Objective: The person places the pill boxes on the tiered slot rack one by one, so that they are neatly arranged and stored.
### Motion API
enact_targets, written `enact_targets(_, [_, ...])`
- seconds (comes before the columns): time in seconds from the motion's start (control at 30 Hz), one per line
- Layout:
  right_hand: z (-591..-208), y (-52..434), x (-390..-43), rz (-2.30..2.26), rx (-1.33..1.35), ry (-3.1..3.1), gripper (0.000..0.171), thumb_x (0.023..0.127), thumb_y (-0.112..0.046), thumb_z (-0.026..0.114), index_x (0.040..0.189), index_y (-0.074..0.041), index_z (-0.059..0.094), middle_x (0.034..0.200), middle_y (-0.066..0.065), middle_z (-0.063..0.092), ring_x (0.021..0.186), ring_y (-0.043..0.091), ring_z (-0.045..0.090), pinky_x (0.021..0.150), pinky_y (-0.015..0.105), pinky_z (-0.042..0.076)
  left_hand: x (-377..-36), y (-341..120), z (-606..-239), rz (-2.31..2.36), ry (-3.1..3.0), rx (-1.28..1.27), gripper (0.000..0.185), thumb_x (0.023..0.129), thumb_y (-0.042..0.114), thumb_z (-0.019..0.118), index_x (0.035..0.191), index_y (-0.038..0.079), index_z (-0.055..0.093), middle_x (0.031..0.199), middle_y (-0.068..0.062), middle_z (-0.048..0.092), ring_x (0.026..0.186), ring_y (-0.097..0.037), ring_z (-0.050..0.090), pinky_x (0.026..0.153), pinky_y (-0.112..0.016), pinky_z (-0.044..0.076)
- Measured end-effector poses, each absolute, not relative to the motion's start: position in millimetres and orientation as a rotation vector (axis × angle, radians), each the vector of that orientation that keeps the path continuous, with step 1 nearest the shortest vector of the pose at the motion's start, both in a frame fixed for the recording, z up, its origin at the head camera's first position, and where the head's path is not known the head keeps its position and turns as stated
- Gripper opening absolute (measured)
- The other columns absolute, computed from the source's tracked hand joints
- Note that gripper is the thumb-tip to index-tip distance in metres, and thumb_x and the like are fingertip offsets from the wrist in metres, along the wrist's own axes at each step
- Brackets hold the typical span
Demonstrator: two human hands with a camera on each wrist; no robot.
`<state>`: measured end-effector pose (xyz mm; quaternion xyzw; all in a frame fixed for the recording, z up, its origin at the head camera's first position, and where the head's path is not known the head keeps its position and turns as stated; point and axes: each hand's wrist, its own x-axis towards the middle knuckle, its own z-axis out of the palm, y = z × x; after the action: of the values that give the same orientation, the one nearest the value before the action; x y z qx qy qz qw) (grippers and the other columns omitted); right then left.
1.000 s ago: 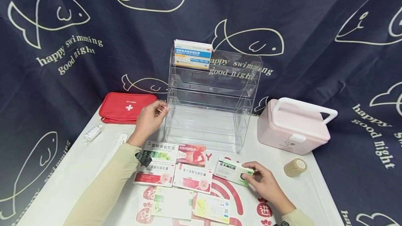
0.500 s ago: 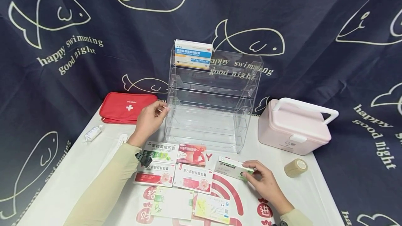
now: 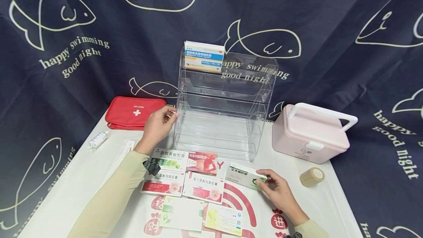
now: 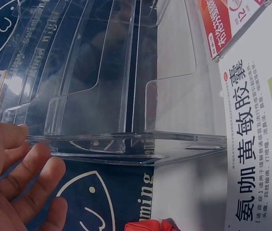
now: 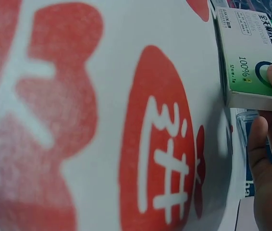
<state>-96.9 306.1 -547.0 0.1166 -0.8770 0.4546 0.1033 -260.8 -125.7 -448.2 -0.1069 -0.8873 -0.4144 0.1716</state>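
A clear plastic tiered rack [image 3: 214, 126] stands at the middle of the table. My left hand [image 3: 159, 126] is at its left side, thumb and index finger pinching the edge, while the other fingers hang loosely curled in the left wrist view. My right hand [image 3: 279, 192] holds the right end of a white and green medicine box [image 3: 242, 176], thumb on the printed face in the right wrist view. The box is tilted, in front of the rack's right side. A blue and white medicine box [image 3: 203, 58] stands in the top tier, at the left.
Several medicine boxes lie in front of the rack, among them a red one [image 3: 202, 163] and a white-green one [image 3: 170, 160]. A red first-aid pouch [image 3: 135, 112] and a white wrapped packet [image 3: 98, 140] lie left. A pink case [image 3: 308, 135] and a tan roll [image 3: 311, 177] stand right.
The box in my right hand has tipped more upright, so its upper edge shows more and its front face less. My left hand stays at the rack's side.
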Motion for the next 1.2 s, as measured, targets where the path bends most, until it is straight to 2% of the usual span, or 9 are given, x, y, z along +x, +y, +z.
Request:
enact_targets(0.23, [-542,308,-108,1.42,0.359,-2.511,0.035,0.085,0.003,0.079,0.116,-0.009,0.069,0.111,0.002,0.07,0.086,0.012,0.064,0.075,0.023,0.052,-260,-126,-448,-1.171,-2.518,-0.307,0.022,0.097,0.026,0.072,0.113,0.011,0.071,0.089,-0.003,0.071,0.075,-0.019,0.063,0.068,-0.037,0.046])
enact_targets(0.4, [-522,310,-128,1.44,0.424,-2.426,0.038,0.081,0.016,0.075,0.116,0.003,0.067,0.108,0.011,0.069,0.082,0.012,0.063,0.073,0.023,0.052,-260,-125,-448,-1.177,-2.508,-0.305,0.021,0.096,0.025,0.072,0.112,0.011,0.071,0.088,-0.003,0.071,0.074,-0.019,0.063,0.068,-0.038,0.046])
enact_targets(0.5, [-502,310,-143,1.492,0.466,-2.358,0.038,0.079,0.022,0.073,0.115,0.008,0.067,0.108,0.012,0.069,0.083,0.012,0.063,0.074,0.022,0.052,-260,-124,-448,-1.181,-2.502,-0.308,0.021,0.096,0.024,0.073,0.112,0.011,0.071,0.088,-0.003,0.071,0.074,-0.02,0.064,0.068,-0.038,0.047])
enact_targets(0.63, [-475,307,-164,1.58,0.468,-2.301,0.037,0.082,0.018,0.073,0.117,0.006,0.067,0.106,0.006,0.07,0.085,0.013,0.063,0.075,0.022,0.052,-260,-124,-447,-1.182,-2.499,-0.317,0.022,0.096,0.023,0.072,0.113,0.01,0.071,0.088,-0.004,0.071,0.075,-0.021,0.065,0.068,-0.039,0.047])
enact_targets(0.7, [-456,302,-172,1.594,0.466,-2.289,0.035,0.084,0.017,0.073,0.117,0.008,0.066,0.103,0.004,0.071,0.08,0.015,0.063,0.071,0.022,0.051,-260,-125,-447,-1.182,-2.498,-0.321,0.022,0.097,0.023,0.072,0.114,0.01,0.071,0.089,-0.004,0.072,0.075,-0.021,0.065,0.069,-0.039,0.047])
enact_targets(0.73, [-447,300,-176,1.592,0.47,-2.284,0.034,0.084,0.016,0.072,0.117,0.009,0.066,0.1,0.004,0.071,0.075,0.014,0.062,0.066,0.021,0.051,-260,-125,-447,-1.182,-2.498,-0.323,0.021,0.097,0.023,0.072,0.114,0.01,0.071,0.089,-0.004,0.072,0.076,-0.021,0.065,0.069,-0.039,0.047])
enact_targets(0.83, [-417,295,-188,1.567,0.482,-2.272,0.033,0.086,0.017,0.07,0.118,0.012,0.064,0.097,0.009,0.071,0.07,0.015,0.06,0.061,0.02,0.049,-261,-125,-448,-1.188,-2.499,-0.323,0.022,0.097,0.023,0.072,0.114,0.01,0.071,0.089,-0.004,0.072,0.076,-0.021,0.065,0.069,-0.04,0.046])
enact_targets(0.97, [-384,294,-209,1.525,0.519,-2.248,0.033,0.088,0.016,0.068,0.12,0.012,0.063,0.098,0.014,0.07,0.075,0.014,0.063,0.067,0.02,0.051,-261,-126,-449,-1.183,-2.506,-0.316,0.023,0.097,0.023,0.072,0.115,0.01,0.071,0.089,-0.004,0.072,0.076,-0.021,0.065,0.069,-0.039,0.047])
enact_targets(1.2, [-331,299,-256,1.67,0.587,-2.084,0.034,0.088,0.017,0.068,0.121,0.01,0.066,0.103,0.009,0.07,0.084,0.013,0.066,0.073,0.02,0.054,-261,-126,-450,-1.186,-2.503,-0.315,0.023,0.097,0.024,0.072,0.115,0.01,0.071,0.09,-0.004,0.071,0.077,-0.022,0.066,0.07,-0.041,0.048])
